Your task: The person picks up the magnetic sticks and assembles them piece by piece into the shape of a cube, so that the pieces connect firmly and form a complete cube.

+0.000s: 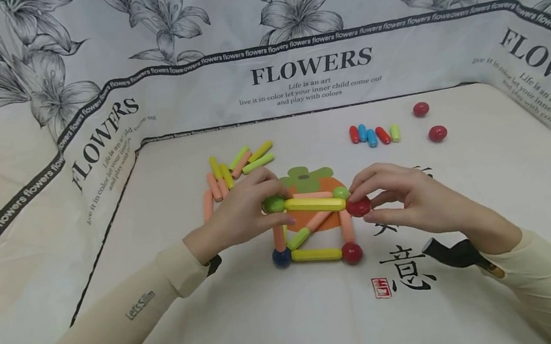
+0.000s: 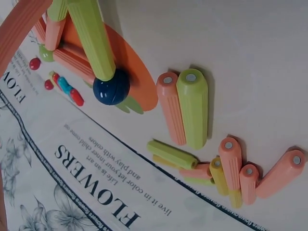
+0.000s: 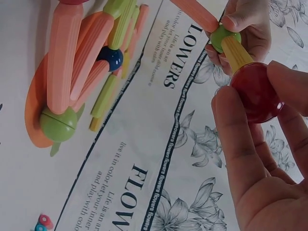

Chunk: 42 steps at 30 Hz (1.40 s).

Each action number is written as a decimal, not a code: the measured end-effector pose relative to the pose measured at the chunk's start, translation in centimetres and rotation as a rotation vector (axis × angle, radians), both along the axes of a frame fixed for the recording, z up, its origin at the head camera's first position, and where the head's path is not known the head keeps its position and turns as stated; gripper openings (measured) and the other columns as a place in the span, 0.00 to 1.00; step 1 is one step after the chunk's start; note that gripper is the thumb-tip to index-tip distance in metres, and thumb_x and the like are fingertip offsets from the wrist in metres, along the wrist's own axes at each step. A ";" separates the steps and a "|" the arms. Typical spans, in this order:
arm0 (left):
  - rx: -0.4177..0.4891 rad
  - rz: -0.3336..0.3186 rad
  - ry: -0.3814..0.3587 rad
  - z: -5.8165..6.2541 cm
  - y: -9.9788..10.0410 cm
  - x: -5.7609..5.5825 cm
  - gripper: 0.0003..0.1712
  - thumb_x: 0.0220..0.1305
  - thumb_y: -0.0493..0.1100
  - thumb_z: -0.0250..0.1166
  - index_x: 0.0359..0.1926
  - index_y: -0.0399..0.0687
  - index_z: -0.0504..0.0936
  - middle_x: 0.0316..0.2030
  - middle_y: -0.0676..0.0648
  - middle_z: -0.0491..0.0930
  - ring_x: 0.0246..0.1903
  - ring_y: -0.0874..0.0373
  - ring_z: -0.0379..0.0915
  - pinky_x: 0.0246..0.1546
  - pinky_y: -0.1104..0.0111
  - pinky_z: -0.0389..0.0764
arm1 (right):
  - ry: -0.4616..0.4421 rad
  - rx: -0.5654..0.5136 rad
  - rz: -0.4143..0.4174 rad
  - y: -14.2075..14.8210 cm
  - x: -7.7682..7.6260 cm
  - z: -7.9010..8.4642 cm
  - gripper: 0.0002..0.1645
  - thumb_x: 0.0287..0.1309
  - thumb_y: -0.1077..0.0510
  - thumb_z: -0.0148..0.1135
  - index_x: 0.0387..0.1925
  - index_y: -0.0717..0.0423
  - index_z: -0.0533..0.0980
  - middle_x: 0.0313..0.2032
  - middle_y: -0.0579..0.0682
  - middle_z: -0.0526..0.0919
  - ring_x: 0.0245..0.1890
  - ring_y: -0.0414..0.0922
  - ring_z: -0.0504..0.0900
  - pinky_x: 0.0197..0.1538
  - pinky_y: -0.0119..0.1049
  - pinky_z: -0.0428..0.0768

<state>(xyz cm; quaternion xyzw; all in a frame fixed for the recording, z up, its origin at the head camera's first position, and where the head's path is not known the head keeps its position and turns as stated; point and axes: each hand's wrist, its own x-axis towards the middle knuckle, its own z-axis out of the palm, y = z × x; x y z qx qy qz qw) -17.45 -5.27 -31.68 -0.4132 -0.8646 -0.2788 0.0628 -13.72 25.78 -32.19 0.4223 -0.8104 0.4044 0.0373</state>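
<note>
A yellow magnetic rod (image 1: 315,205) bridges a green ball (image 1: 275,203) and a red ball (image 1: 358,206), held above the table. My left hand (image 1: 239,206) grips the green ball at the left end. At the other end my right hand (image 1: 409,194) pinches the red ball (image 3: 257,91) between thumb and fingers. A pink rod (image 3: 195,13) also meets the held green ball in the right wrist view. Beneath lies a frame of rods, with a blue ball (image 1: 281,257), a second red ball (image 1: 352,253), another green ball (image 3: 58,124) and a front yellow rod (image 1: 317,255). My hands partly hide its left side.
Loose pink rods (image 1: 214,187) and lime rods (image 1: 258,163) lie behind my left hand. Several short red and blue rods (image 1: 371,138) lie at the back, with two red balls (image 1: 438,133) to their right. An orange persimmon print (image 1: 331,219) marks the cloth under the frame.
</note>
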 end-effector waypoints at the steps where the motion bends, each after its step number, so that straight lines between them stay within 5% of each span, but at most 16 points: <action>1: 0.004 0.003 0.006 0.0 0.0 0.1 0.19 0.50 0.49 0.78 0.42 0.48 0.85 0.41 0.49 0.76 0.40 0.60 0.68 0.36 0.72 0.72 | 0.000 -0.002 0.001 0.0 0.0 0.0 0.25 0.49 0.73 0.70 0.49 0.52 0.80 0.50 0.47 0.77 0.49 0.33 0.77 0.46 0.28 0.84; 12: 0.122 -0.009 -0.144 -0.6 -1.2 1.0 0.21 0.52 0.44 0.77 0.48 0.50 0.85 0.44 0.50 0.74 0.44 0.62 0.67 0.39 0.72 0.80 | -0.022 -0.010 0.022 0.2 0.2 -0.5 0.25 0.50 0.72 0.70 0.50 0.52 0.80 0.50 0.48 0.77 0.50 0.33 0.77 0.45 0.30 0.85; 24: 0.389 -0.014 -0.613 -1.4 -2.5 2.1 0.25 0.56 0.37 0.73 0.56 0.45 0.80 0.52 0.45 0.76 0.53 0.53 0.75 0.52 0.68 0.82 | 0.001 -0.037 0.073 0.3 0.2 -0.8 0.26 0.49 0.74 0.70 0.51 0.54 0.79 0.51 0.48 0.77 0.50 0.33 0.78 0.47 0.28 0.84; 30: 0.531 0.058 -0.867 -2.3 -2.7 2.4 0.29 0.58 0.39 0.72 0.61 0.43 0.77 0.55 0.46 0.78 0.54 0.55 0.77 0.52 0.68 0.82 | 0.004 -0.043 0.080 0.3 0.3 -0.8 0.26 0.49 0.74 0.70 0.51 0.53 0.79 0.51 0.48 0.77 0.50 0.33 0.78 0.47 0.28 0.84; 42: 0.626 0.100 -0.963 -3.4 -2.9 2.8 0.36 0.57 0.43 0.73 0.65 0.40 0.72 0.56 0.51 0.78 0.52 0.57 0.76 0.52 0.72 0.80 | -0.007 -0.041 0.069 0.4 0.4 -0.9 0.27 0.49 0.73 0.70 0.51 0.52 0.79 0.51 0.48 0.77 0.51 0.33 0.77 0.47 0.27 0.83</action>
